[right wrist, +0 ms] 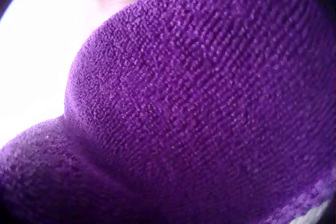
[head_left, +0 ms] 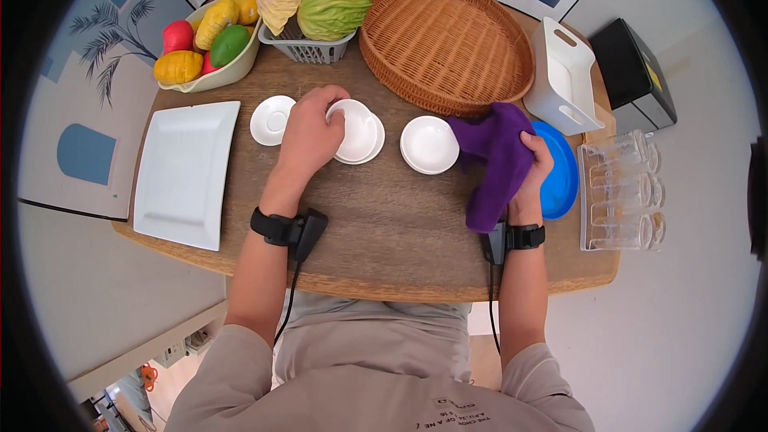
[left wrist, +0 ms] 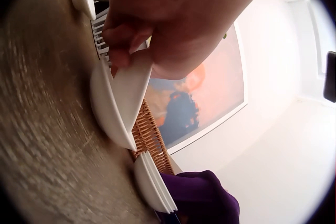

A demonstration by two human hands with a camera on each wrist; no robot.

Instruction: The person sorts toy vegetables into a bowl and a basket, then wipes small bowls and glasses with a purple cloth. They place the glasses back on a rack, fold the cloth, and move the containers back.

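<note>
My left hand pinches the rim of a small white dish. In the left wrist view that dish is tilted, its lower edge over another white dish. My right hand grips a bunched purple cloth, which hangs in folds over the fingers and fills the right wrist view. Just left of the cloth stands a short stack of white dishes. A white saucer lies left of my left hand. Beyond the right hand, a blue plate is partly hidden by cloth and hand.
Along the back stand a bowl of fruit, a grey basket with leafy vegetables and a round wicker tray. A white bin and a rack of glasses line the right. A square white plate lies left.
</note>
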